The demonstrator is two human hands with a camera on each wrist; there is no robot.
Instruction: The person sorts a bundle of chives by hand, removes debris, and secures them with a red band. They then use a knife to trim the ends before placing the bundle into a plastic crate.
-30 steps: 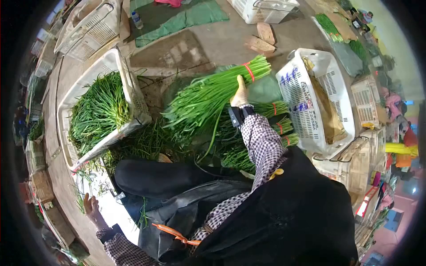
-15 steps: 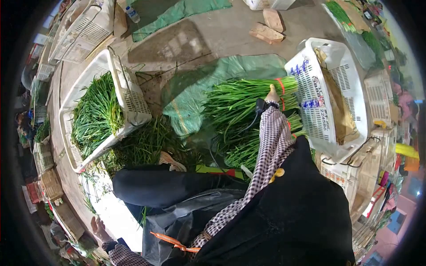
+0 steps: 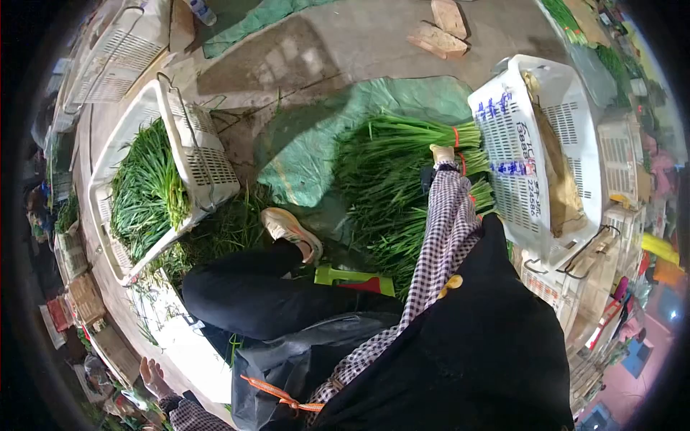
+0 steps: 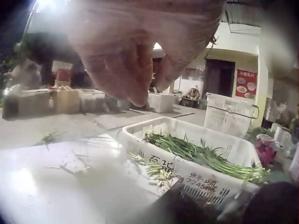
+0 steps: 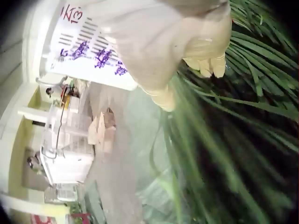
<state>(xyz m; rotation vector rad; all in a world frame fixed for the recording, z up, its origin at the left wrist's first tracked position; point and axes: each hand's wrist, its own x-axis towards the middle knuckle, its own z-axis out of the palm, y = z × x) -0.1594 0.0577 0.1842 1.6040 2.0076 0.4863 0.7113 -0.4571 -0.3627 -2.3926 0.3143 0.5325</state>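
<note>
In a pale glove, my right hand (image 3: 442, 154) (image 5: 173, 42) is on a bundle of long green leaves (image 3: 410, 131) (image 5: 201, 135), thumb on one side and curled fingers on the other. Part of the grip is hidden. This bundle, tied with a red band (image 3: 456, 136), lies on top of other banded bundles (image 3: 402, 233), stems toward the white basket at right. My left hand (image 3: 154, 378) (image 4: 145, 46) hangs over the white board (image 3: 194, 348) (image 4: 51, 186), fingers loosely bent, holding nothing.
A white basket (image 3: 510, 151) with brown paper stands right of the bundles; another basket (image 3: 208, 169) (image 4: 233, 186) holds loose greens at left. Green sheeting (image 3: 309, 165) covers some floor. A shoe (image 3: 291, 233), a green-and-red object (image 3: 352, 280) and bricks (image 3: 438, 39) are also there.
My right hand has moved right and lowered the bundle from above the sheeting onto the others. My left hand now sits lower in the head view. The shoe has come into sight.
</note>
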